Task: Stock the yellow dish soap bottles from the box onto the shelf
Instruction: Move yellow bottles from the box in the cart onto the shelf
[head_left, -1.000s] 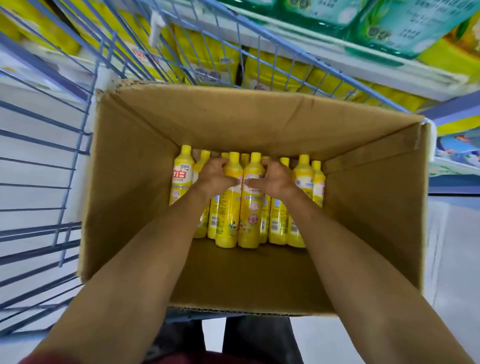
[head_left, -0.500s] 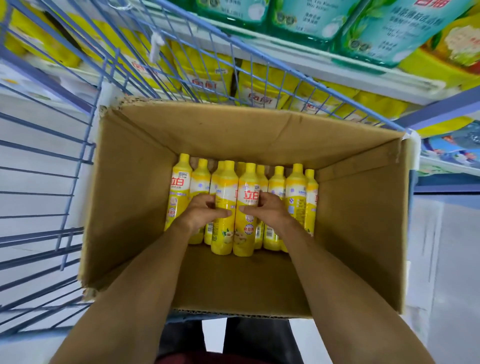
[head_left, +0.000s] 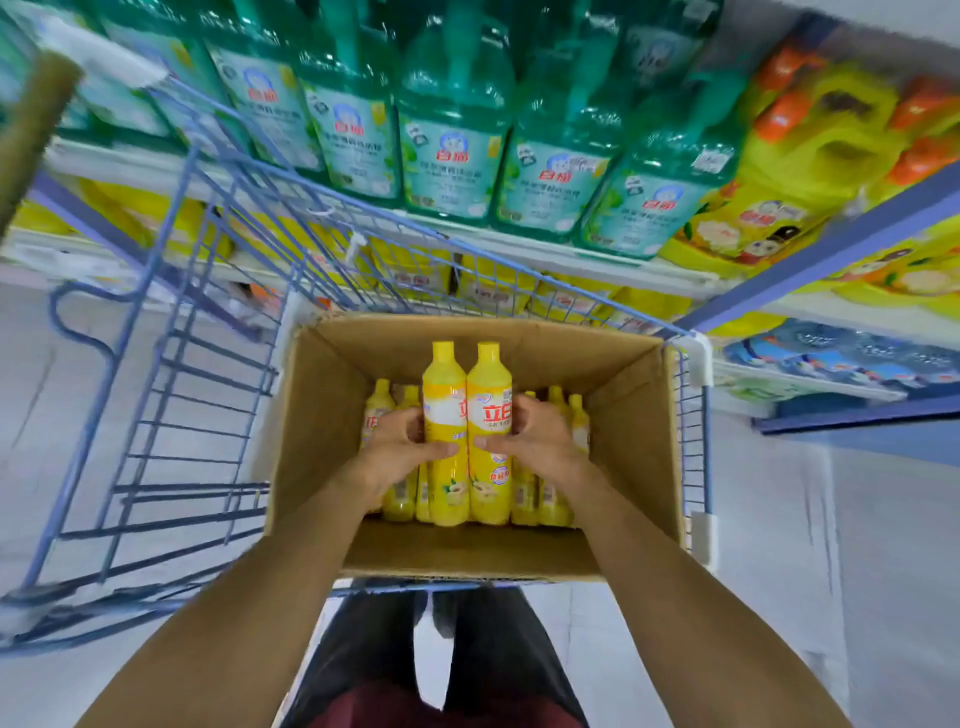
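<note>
Two yellow dish soap bottles are held side by side above the open cardboard box (head_left: 634, 415). My left hand (head_left: 400, 447) grips the left bottle (head_left: 444, 395) and my right hand (head_left: 540, 441) grips the right bottle (head_left: 488, 389). Both bottles stand upright, raised higher than several more yellow bottles (head_left: 382, 402) that remain in a row at the far side of the box. The near part of the box floor is bare cardboard.
The box sits in a blue wire cart (head_left: 208, 374). Behind it, a shelf (head_left: 519, 249) carries large green detergent jugs (head_left: 452, 140), with yellow refill pouches (head_left: 493, 291) on the level below and big yellow bottles (head_left: 810, 156) at the right.
Both hands slid down the two middle bottles, closed on them and lifted them up out of the row. The view tilted upward, showing more of the shelves.
</note>
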